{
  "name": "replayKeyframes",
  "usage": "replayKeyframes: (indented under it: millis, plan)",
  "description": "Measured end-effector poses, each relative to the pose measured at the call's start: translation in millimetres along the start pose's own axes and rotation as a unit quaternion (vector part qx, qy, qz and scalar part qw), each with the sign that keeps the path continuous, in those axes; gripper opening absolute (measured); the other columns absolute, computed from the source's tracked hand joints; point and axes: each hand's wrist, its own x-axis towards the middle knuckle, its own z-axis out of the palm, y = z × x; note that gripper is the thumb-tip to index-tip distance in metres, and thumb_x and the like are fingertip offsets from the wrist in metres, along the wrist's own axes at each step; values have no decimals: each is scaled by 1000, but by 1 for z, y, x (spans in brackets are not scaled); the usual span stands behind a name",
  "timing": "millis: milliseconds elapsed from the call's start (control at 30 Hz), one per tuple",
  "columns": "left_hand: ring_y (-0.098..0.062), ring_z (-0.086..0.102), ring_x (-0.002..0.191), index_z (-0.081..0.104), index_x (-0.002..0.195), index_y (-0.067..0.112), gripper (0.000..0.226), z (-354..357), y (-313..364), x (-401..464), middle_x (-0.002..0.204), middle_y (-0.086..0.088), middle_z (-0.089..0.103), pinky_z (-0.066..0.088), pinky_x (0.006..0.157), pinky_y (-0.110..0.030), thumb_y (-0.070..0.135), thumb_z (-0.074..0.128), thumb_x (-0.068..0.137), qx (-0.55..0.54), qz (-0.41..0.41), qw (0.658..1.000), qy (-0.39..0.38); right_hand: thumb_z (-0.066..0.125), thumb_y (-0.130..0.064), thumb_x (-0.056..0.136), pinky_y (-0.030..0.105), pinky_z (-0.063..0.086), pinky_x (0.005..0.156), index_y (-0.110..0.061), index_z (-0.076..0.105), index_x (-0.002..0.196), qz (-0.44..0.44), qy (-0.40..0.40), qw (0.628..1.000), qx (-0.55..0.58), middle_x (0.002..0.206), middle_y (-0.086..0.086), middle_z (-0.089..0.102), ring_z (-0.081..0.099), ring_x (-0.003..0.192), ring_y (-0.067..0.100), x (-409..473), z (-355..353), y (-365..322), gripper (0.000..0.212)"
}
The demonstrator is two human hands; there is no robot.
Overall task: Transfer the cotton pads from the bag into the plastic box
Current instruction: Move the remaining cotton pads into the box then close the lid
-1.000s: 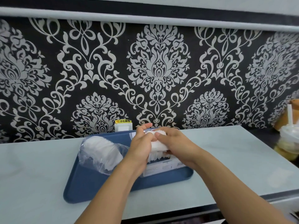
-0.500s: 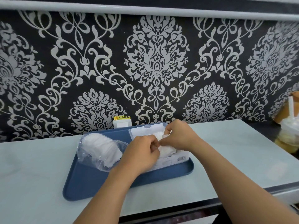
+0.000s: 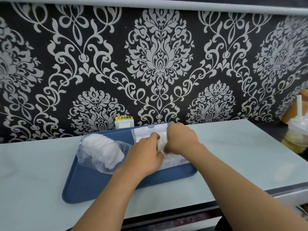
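We hold a white stack of cotton pads (image 3: 161,142) inside the open plastic box (image 3: 175,161), left hand (image 3: 145,157) and right hand (image 3: 180,140) each with a grip curled round the stack from its own side. The clear bag (image 3: 100,150), more pads inside, lies just left of the box. Both sit on a blue tray (image 3: 93,185) on the pale worktop (image 3: 233,155).

Two bare forearms are showing from the near edge, sleeveless as far as the frame reaches. The left hand (image 3: 146,157) and right hand (image 3: 180,139) are wearing no gloves, rings, watches or bands.
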Motion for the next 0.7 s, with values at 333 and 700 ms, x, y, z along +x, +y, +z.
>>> replayKeyframes:
  millis: [333,700]
  plan:
    - [-28,63,109,71,116,32,39,8,-8,3,126,-1,67,53,92,-43,20,38,97,25,27,996,-77,85,-35,70,25,44,54,-5,65,71,-10,7,975,220,60,-5,60,53,54,9,2,-11,15,36]
    - [-29,57,110,53,134,27,43,-4,14,4,134,-6,61,46,95,-41,33,22,105,31,2,985,-171,25,-66,99,46,39,108,-17,50,48,-72,-90,977,177,58,0,59,49,132,25,-14,-12,-7,75]
